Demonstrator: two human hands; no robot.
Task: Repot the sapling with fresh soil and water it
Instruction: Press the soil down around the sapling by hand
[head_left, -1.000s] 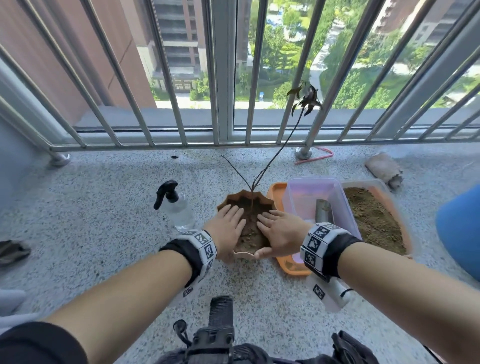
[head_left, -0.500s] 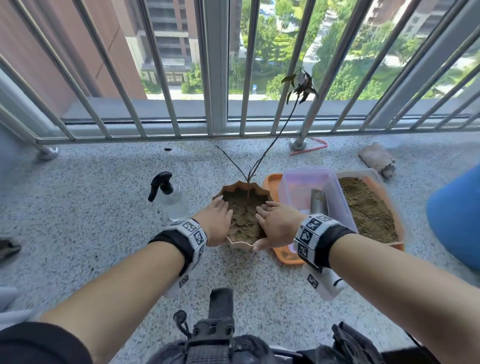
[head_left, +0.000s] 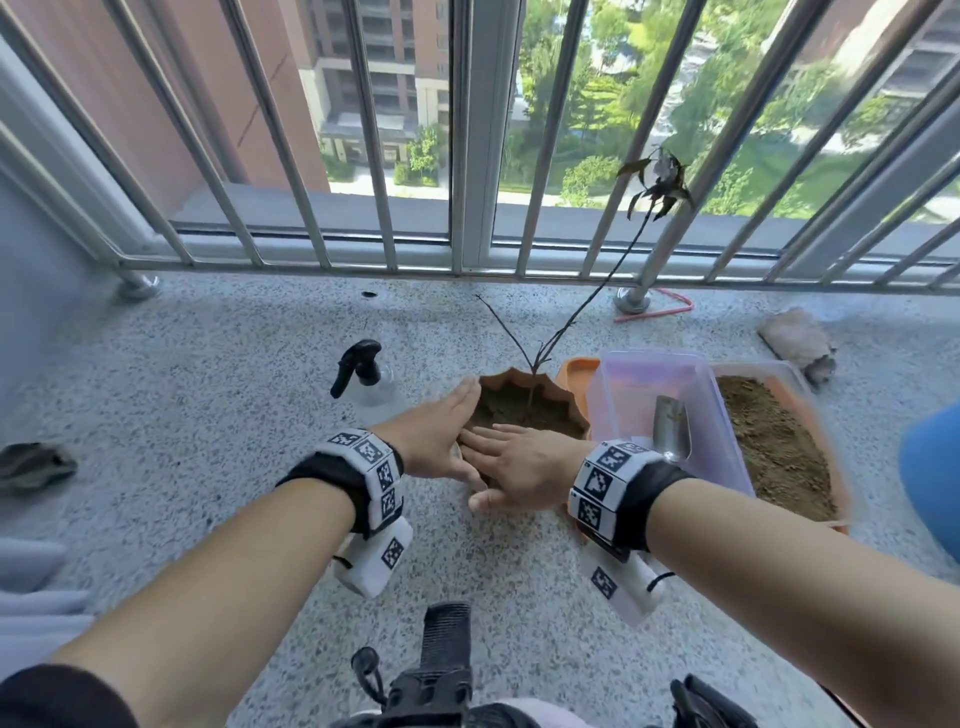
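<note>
A thin sapling (head_left: 582, 322) with a few dark leaves at its tip stands upright in a scalloped brown pot (head_left: 540, 387) filled with soil. My left hand (head_left: 434, 439) lies flat against the pot's left rim, fingers straight. My right hand (head_left: 519, 467) lies flat over the near part of the pot, fingers straight and pointing left, covering the near rim. A clear spray bottle (head_left: 366, 382) with a black trigger stands just left of the pot. An orange tray (head_left: 779, 441) of loose soil lies to the right.
A clear plastic tub (head_left: 649, 379) holding a metal trowel (head_left: 670, 428) sits between the pot and the soil tray. Metal railing bars (head_left: 470, 156) close off the far side. A blue object (head_left: 935, 467) is at the right edge; a dark item (head_left: 31, 465) lies far left.
My left hand slid from the soil surface out to the pot's left rim. My right hand moved toward me and turned across the near edge of the pot. The view shifted left.
</note>
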